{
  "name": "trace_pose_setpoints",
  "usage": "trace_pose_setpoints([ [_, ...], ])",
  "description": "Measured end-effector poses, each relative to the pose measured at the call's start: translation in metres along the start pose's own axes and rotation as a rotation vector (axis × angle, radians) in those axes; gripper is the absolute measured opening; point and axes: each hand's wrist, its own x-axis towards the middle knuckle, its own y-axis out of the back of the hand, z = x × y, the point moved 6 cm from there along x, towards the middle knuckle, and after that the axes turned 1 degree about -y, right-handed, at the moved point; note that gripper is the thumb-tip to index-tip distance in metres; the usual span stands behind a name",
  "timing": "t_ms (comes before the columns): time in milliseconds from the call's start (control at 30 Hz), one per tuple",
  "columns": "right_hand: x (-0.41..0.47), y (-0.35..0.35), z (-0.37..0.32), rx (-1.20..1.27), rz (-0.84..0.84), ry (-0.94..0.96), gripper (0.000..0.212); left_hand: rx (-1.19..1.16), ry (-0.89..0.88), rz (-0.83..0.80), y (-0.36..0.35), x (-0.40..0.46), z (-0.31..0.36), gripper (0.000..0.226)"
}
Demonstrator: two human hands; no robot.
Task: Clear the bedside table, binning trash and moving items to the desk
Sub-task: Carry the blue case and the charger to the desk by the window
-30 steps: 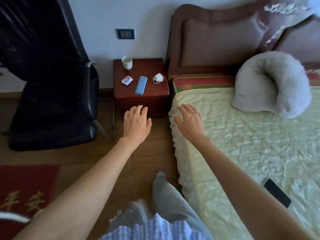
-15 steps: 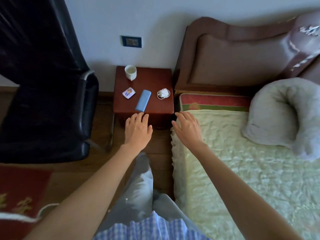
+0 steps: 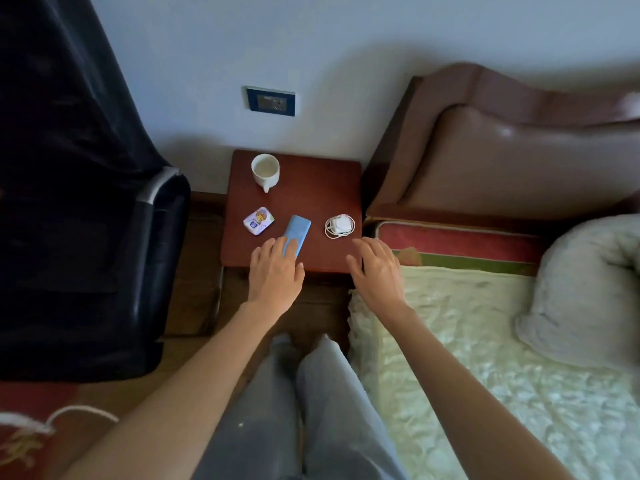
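The dark red bedside table (image 3: 311,188) stands against the wall between a chair and the bed. On it sit a white mug (image 3: 265,170) at the back left, a small colourful packet (image 3: 258,220), a light blue flat case (image 3: 298,232) and a white charger with coiled cable (image 3: 340,226). My left hand (image 3: 275,273) hovers over the table's front edge, fingers spread, its fingertips covering the near end of the blue case. My right hand (image 3: 375,270) is open over the table's front right corner, just short of the charger.
A black office chair (image 3: 86,237) stands close on the left. The bed (image 3: 485,358) with a pale green cover, a grey pillow (image 3: 588,289) and a brown headboard (image 3: 502,161) fills the right. A wall socket (image 3: 270,101) sits above the table. A red rug (image 3: 24,434) lies at the lower left.
I have stepped closer to the bedside table. Both hands moved forward from in front of it to above its front edge, and the left fingertips now reach the blue case.
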Motion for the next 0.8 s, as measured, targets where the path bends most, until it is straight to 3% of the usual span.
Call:
trace_pose_setpoints([
  [267, 0.089, -0.053, 0.039, -0.045, -0.133, 0.068, 0.039, -0.015, 0.093, -0.031, -0.046, 0.081, -0.009, 0.045],
  [533, 0.152, -0.131, 0.087, -0.039, -0.172, 0.114, 0.051, -0.053, 0.242, -0.072, -0.145, 0.133, -0.036, 0.052],
  [800, 0.176, -0.197, 0.131, -0.016, -0.184, 0.159, 0.075, -0.166, 0.374, -0.019, -0.227, 0.15, -0.056, 0.079],
])
